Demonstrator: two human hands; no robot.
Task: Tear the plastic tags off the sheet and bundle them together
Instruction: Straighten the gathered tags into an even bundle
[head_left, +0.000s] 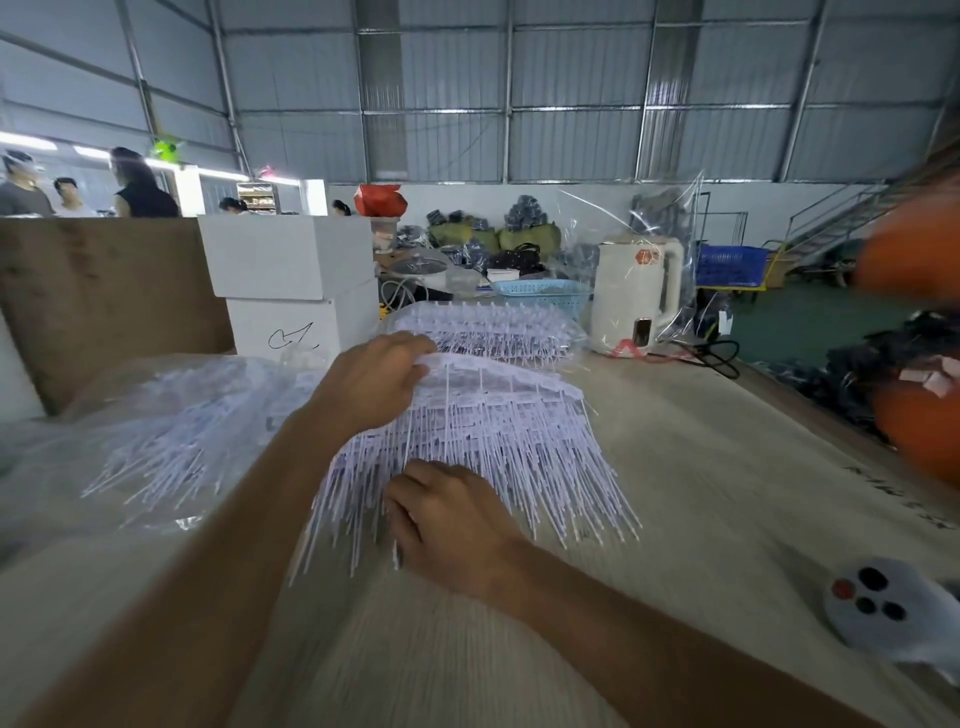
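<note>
A sheet of white plastic tags (519, 431) lies fanned out on the wooden table (701, 467), its thin stems pointing toward me. My left hand (371, 382) grips the sheet's far left top edge, fingers curled over it. My right hand (452, 519) sits on the near left part of the sheet, fingers curled into the tag stems; what it pinches is hidden under the fingers. The view is blurred by motion.
More tag sheets in clear bags lie at the left (171, 431) and behind (493, 325). White boxes (291, 280), a blue basket (545, 296) and a white kettle (639, 296) stand at the back. A grey remote (883, 603) lies at the right. Several people stand at the far left.
</note>
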